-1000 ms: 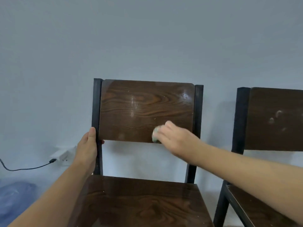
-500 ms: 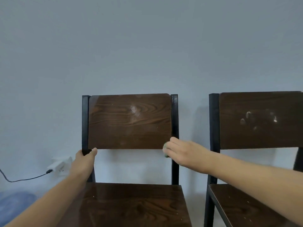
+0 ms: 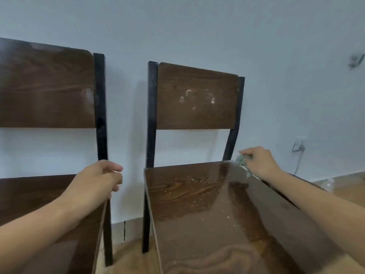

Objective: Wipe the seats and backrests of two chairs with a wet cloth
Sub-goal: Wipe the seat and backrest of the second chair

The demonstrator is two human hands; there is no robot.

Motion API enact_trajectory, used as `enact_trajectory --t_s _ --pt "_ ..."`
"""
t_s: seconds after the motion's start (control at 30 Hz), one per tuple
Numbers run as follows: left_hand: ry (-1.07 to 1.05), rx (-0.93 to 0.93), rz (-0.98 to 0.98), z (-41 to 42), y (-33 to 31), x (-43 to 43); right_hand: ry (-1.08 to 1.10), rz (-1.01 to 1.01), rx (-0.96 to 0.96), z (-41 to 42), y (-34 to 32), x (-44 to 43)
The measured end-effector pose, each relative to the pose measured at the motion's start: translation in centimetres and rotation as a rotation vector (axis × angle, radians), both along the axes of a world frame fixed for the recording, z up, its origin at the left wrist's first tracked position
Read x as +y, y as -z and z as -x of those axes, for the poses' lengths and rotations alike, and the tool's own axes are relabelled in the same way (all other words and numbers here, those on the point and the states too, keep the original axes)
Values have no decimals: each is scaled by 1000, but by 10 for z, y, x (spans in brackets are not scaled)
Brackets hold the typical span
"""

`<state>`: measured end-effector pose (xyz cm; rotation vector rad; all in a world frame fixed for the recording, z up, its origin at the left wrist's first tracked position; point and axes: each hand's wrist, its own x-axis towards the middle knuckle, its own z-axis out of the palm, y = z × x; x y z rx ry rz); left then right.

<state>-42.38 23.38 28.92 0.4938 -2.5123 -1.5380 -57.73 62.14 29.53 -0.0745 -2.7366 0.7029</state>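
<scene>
Two dark wooden chairs with black metal frames stand against a pale wall. The left chair's backrest (image 3: pixel 45 88) looks smooth, with a faint smear near its right edge. The right chair's backrest (image 3: pixel 197 97) carries white smudges, and its seat (image 3: pixel 197 210) is speckled with small crumbs. My right hand (image 3: pixel 258 163) rests at the seat's back right corner, shut on a crumpled greenish cloth (image 3: pixel 242 162). My left hand (image 3: pixel 96 180) hovers over the left chair's seat (image 3: pixel 29 194) beside its right rear post, fingers curled, holding nothing that I can see.
A wall socket with a plug and hanging cable (image 3: pixel 299 149) sits to the right of the chairs. Wooden floor (image 3: pixel 128 258) shows between and behind the chairs. A narrow gap separates the two seats.
The view has swung right from the left chair to the right one. My right hand carried the cloth from the left backrest down to the right seat's back corner. My left hand released the left post.
</scene>
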Motion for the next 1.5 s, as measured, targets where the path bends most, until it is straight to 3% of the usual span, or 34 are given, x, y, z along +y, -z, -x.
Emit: enact_trajectory --t_s 0.17,0.3,0.53,0.83,1.0,1.07,1.2,1.3,1.5 --pt "-19 -110 -115 25 8 59 170 -58 45 13 40 19" --pt "-133 -170 -224 29 9 70 117 -45 79 14 43 4" --pt "-88 -162 -178 12 10 69 -311 -27 -4 -37 39 -62" --pt "39 -221 -125 -24 11 86 -618 -12 -143 -206 25 -49" --pt "114 -237 -123 -45 15 95 -804 28 -384 -274 1 -58" --pt "134 -225 -120 -51 18 94 -715 69 -339 -253 -15 -56" --pt "103 -208 -142 -62 22 86 -295 43 4 -120 -19 -51" --pt "52 -220 -202 -68 23 86 -152 88 -10 -35 5 -60" --pt "32 -248 -414 -61 29 85 -108 100 5 1 41 -88"
